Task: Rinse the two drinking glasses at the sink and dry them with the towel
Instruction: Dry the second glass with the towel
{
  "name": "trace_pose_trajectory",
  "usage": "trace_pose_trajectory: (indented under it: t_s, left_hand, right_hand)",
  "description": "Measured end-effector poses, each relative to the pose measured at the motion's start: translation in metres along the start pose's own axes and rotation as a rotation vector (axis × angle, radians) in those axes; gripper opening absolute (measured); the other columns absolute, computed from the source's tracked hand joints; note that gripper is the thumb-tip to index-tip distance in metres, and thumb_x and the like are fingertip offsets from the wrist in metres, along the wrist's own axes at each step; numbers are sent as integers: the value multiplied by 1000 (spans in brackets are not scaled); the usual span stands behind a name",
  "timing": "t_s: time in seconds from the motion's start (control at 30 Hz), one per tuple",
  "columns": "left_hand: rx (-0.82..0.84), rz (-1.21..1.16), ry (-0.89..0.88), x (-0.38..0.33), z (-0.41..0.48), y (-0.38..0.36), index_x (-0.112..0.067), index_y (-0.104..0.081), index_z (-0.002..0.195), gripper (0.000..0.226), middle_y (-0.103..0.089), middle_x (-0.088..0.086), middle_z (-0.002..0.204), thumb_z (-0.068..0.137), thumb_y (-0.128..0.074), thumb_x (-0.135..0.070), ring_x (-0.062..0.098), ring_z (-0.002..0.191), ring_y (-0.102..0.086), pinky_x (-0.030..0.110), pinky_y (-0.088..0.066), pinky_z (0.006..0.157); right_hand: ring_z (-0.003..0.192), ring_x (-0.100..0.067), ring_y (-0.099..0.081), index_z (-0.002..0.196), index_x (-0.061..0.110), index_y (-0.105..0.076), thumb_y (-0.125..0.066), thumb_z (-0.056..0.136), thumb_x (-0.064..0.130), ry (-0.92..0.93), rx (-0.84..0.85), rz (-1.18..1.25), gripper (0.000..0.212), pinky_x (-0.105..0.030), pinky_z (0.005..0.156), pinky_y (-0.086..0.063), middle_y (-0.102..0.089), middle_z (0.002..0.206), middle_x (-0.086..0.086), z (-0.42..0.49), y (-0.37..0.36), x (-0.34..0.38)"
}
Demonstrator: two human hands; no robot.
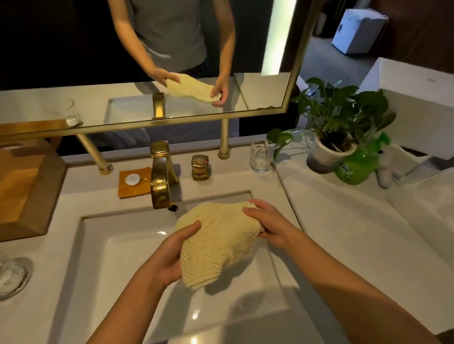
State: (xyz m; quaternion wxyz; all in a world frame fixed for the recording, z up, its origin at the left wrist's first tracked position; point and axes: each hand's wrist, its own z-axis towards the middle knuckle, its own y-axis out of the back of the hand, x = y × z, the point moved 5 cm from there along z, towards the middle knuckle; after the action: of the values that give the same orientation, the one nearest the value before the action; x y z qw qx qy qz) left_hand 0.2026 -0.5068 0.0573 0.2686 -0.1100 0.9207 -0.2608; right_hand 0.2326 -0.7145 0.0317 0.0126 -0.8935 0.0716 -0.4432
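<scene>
Gripping the towel (218,246) mid-frame over the sink (120,258) with left hand (166,257) and right hand (273,225), fingers (255,211) curled into cloth. Leaving upper-right glass (261,156) and lower-left glass (7,277) untouched. Best to open a dry fold first.

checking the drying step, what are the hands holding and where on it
The yellow towel, over the sink: left hand grips its left side, right hand grips its far right end.
</scene>
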Motion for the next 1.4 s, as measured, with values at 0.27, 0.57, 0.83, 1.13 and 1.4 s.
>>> trace_pose_trajectory:
  t_s: [0.27, 0.57, 0.83, 1.13, 1.4]
  left_hand:
    - [25, -62, -4, -28, 51, -47, -5, -57, 121, 45, -67, 20, 115, 79, -57, -22, 33, 94, -70, 44, -57, 78]
    - [-44, -26, -35, -52, 82, -42, -9, -64, 109, 37, -74, 12, 98, 76, -58, -25, 26, 84, -72, 35, -59, 73]
    - [-70, -15, -34, -42, 59, -15, -9, -60, 118, 42, -71, 16, 106, 79, -60, -24, 31, 92, -71, 39, -59, 73]
    - [-182, 66, -89, 3, 9, 35, -7, -58, 119, 32, -73, 16, 102, 91, -55, -21, 33, 95, -67, 43, -52, 80]
    - [-247, 230, -266, 7, -38, 54, -14, -58, 113, 22, -70, 9, 96, 93, -53, -21, 24, 85, -66, 32, -51, 65]
  right_hand:
    - [97, -22, -60, 115, 24, -52, -65, 90, 19, 162, -192, -15, 29, -35, 68, -50, -57, 120, -8, 66, 42, 35]
    - [136, -31, -29, 144, 12, -26, -83, 71, 34, 411, -549, -371, 96, -43, 109, -35, -35, 147, -11, 134, 61, 71]
    - [121, -26, -47, 137, 32, -37, -84, 62, 47, 433, -514, -283, 90, -40, 101, -47, -42, 130, -3, 124, 47, 63]
    - [109, -28, -60, 128, 33, -49, -80, 76, 19, 280, 166, -211, 62, -44, 80, -60, -53, 122, -5, 29, -2, 16]
    - [111, -23, -48, 142, 35, -34, -75, 73, 46, 775, 79, -1853, 81, -39, 87, -43, -46, 127, -1, -37, -72, 27]
